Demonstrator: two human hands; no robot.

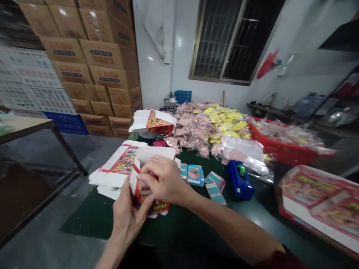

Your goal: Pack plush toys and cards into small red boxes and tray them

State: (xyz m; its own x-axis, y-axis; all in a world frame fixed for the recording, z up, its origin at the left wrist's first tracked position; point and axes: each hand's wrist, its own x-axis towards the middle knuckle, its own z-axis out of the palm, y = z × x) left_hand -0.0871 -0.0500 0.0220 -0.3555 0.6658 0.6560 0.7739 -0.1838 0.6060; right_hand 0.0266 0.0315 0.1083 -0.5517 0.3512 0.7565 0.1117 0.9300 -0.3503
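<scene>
Between my two hands is a printed cardboard box point(135, 179), red with a white inside, partly folded and with a flap raised. My left hand point(129, 209) grips its near left side, thumb across the front. Over its top, my right hand point(162, 179) has its fingers bent and pressed to the card; the fingertips are partly hidden. A stack of flat printed box blanks point(117, 164) lies just left of the hands. To their right are blue picture cards point(195, 175) and several green cards point(215, 192) on the dark green table point(92, 216).
A blue tape dispenser point(241, 181) stands right of the cards. Bagged pink pieces point(193, 127) and yellow pieces point(228, 121) are heaped behind, beside a red basket point(291, 149). More blanks point(151, 121) lie at the back left; printed boxes point(316, 198) sit at right. Cartons point(103, 56) are stacked beyond.
</scene>
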